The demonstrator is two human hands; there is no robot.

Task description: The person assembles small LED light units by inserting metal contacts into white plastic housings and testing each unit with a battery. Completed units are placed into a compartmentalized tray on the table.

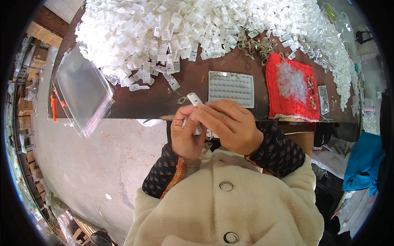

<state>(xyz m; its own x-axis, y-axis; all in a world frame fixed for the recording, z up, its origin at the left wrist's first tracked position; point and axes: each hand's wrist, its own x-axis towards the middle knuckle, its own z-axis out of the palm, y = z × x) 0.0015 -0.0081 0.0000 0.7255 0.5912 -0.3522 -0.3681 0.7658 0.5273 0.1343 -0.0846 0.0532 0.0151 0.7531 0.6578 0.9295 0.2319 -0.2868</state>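
Head view: left hand (pixel 186 137), right hand (pixel 233 124) pinch white plastic piece (pixel 193 98); dark mark (pixel 195 103) too small to read.

Pale grey floor (pixel 94 164), reddish-flecked in patches, cardboard boxes (pixel 25 106) shelved down the far left, dark brown worktop (pixel 135 102), teal cloth (pixel 363 160) off to the right, light bright across the floor.

The lower end of the white piece (pixel 194 99) is concealed by the fingers of the left hand (pixel 184 135) and right hand (pixel 234 123). The right hand obscures part of the tray's (pixel 231 91) lower edge. The upper picture edge truncates the heap (pixel 164 24); the lower, the coat (pixel 225 209). Clear bits (pixel 291 82) are too small to identify.
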